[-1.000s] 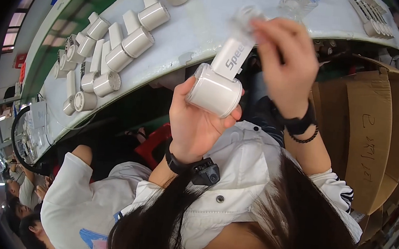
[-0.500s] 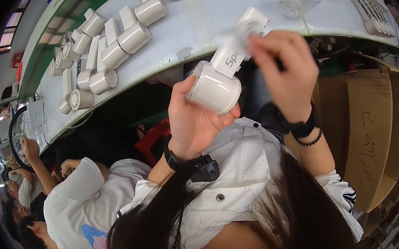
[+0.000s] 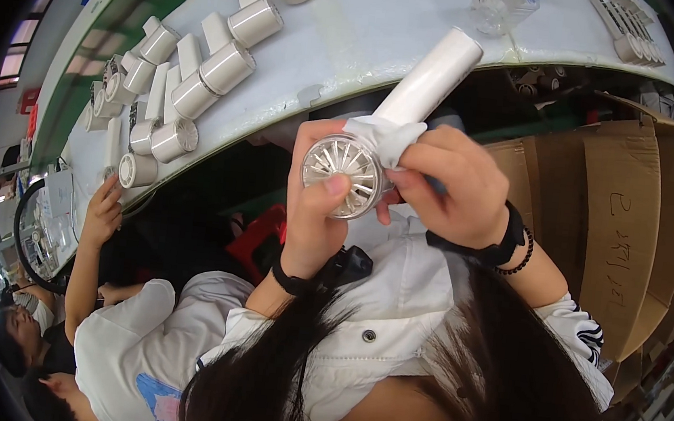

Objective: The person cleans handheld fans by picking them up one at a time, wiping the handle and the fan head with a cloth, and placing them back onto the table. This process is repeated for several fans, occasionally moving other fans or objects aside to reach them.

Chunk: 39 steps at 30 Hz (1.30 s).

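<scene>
A white handheld fan [image 3: 440, 70] is in front of me, its long handle pointing away to the upper right. My left hand [image 3: 313, 208] is closed around the round fan head, thumb pressed on the clear, spoked grille that faces up. Between the fingers of my right hand [image 3: 457, 185] is pinched a white cloth [image 3: 389, 137], which lies against the neck where the handle meets the head. Part of the head's body is hidden by my hands and the cloth.
Several white fans [image 3: 217, 65] lie on the pale worktable [image 3: 321, 38] to the left. A clear plastic container [image 3: 498, 11] stands at the far edge. On the right is an open cardboard box [image 3: 619, 230]. At left, a co-worker's hand [image 3: 101, 212] touches a fan.
The fan has been turned in my left hand, so its grille now faces up. My right hand moved from the handle down to the neck with the cloth. The co-worker's hand reached the table.
</scene>
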Tool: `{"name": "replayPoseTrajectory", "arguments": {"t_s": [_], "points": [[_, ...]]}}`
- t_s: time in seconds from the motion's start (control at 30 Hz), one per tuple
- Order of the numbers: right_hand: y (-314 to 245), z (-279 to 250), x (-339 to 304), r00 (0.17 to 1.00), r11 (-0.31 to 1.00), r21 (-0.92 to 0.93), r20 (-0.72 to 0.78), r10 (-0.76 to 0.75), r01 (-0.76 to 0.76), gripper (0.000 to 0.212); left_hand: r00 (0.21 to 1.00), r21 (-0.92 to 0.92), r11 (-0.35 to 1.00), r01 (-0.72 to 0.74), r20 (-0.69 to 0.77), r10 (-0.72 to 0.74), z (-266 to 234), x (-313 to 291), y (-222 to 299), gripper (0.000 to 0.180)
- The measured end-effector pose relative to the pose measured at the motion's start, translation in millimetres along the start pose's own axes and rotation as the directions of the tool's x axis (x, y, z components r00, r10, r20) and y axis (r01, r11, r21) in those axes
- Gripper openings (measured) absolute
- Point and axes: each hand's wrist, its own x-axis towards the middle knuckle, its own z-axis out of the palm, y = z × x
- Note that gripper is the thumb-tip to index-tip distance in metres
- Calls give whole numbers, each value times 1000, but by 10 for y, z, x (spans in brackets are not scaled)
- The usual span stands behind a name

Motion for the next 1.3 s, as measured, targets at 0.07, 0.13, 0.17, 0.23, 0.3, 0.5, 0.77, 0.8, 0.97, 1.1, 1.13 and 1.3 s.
{"name": "replayPoseTrajectory", "arguments": {"t_s": [0.07, 0.13, 0.17, 0.23, 0.3, 0.5, 0.77, 0.8, 0.97, 1.1, 1.13, 1.3], "points": [[97, -32, 93, 976, 988, 70, -159, 149, -139, 18, 999, 36, 999, -28, 15, 28, -37, 0, 21, 55], [189, -56, 178, 792, 893, 268, -417, 446, -362, 16, 996, 179, 980, -89, -11, 93, -105, -17, -38, 57], [143, -44, 146, 793, 894, 268, -417, 444, -360, 16, 987, 319, 937, -143, -27, 160, -144, -25, -75, 59], [-64, 2, -5, 970, 969, 120, -89, 227, -216, 15, 973, 454, 871, -188, -34, 227, -168, -52, -75, 61], [-95, -4, -5, 988, 990, 70, 97, 118, -125, 14, 952, 528, 809, -260, -3, 307, -165, -109, -18, 56], [-83, -106, 75, 977, 985, 33, -131, 170, -168, 14, 794, 718, 411, -562, 327, 513, -93, -38, 64, 54], [204, -320, 105, 673, 888, 228, -585, 452, -399, 14, 672, 762, 34, -647, 548, 498, -5, -43, 105, 66], [200, -368, 98, 674, 886, 230, -581, 456, -402, 14, 663, 755, 23, -656, 561, 496, 3, -44, 85, 68], [144, -493, 72, 659, 924, 268, -649, 381, -272, 18, 708, 781, 112, -615, 484, 514, -13, -63, 3, 75], [-29, -401, 24, 670, 895, 313, -593, 446, -319, 18, 705, 790, 113, -603, 461, 538, -17, -45, -33, 76], [-79, -388, -9, 841, 937, 185, -415, 347, -296, 16, 689, 789, 82, -609, 474, 548, -25, -35, -33, 77], [-149, -246, 41, 994, 986, -161, 89, 64, -49, 13, 632, 772, -23, -635, 537, 559, -74, -14, -61, 75]]}}
